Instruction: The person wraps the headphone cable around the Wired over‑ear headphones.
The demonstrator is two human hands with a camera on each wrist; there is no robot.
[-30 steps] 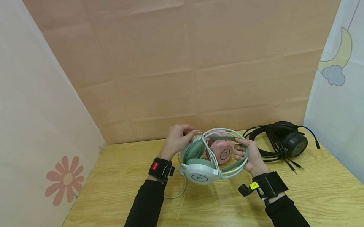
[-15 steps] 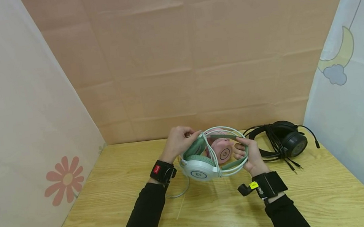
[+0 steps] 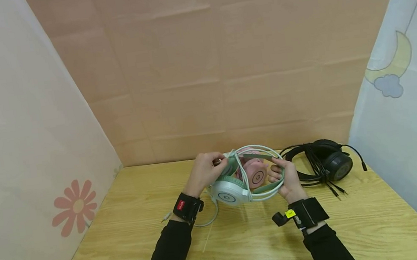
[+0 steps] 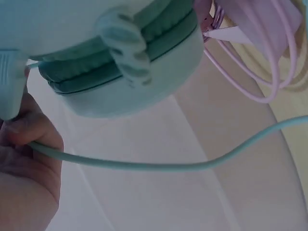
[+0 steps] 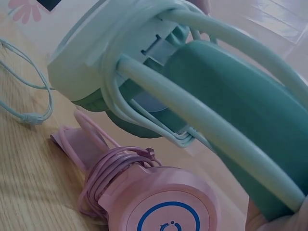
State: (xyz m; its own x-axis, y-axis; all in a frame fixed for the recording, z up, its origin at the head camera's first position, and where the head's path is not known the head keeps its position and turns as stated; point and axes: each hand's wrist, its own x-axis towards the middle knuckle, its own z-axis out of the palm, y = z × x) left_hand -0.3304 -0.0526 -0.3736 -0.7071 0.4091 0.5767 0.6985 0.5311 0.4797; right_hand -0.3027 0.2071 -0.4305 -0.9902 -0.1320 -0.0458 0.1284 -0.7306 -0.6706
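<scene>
My right hand (image 3: 287,177) grips the green-padded headband (image 5: 231,101) of the white and green headphones (image 3: 228,194), holding them above the table. Their pale cable (image 4: 144,166) is wound round the ear cups, and a loose length hangs down to the left. My left hand (image 3: 204,172) is at the far ear cup with finger and thumb together. In the left wrist view, that cable passes between its thumb and fingers, beside the cup's green cushion (image 4: 82,74). Part of the far cup is hidden behind this hand.
Pink headphones (image 3: 255,172) with their own cable wrapped round them stand just behind the white pair. Farther right, black headphones (image 3: 330,161) lie with bundled cable and a microphone boom. A brown paper backdrop (image 3: 221,80) rises along the table's back edge.
My left hand has come slightly down and toward me with the cable. The near ear cup has risen a little. A cable end now shows beside my left wrist. My right hand stays put.
</scene>
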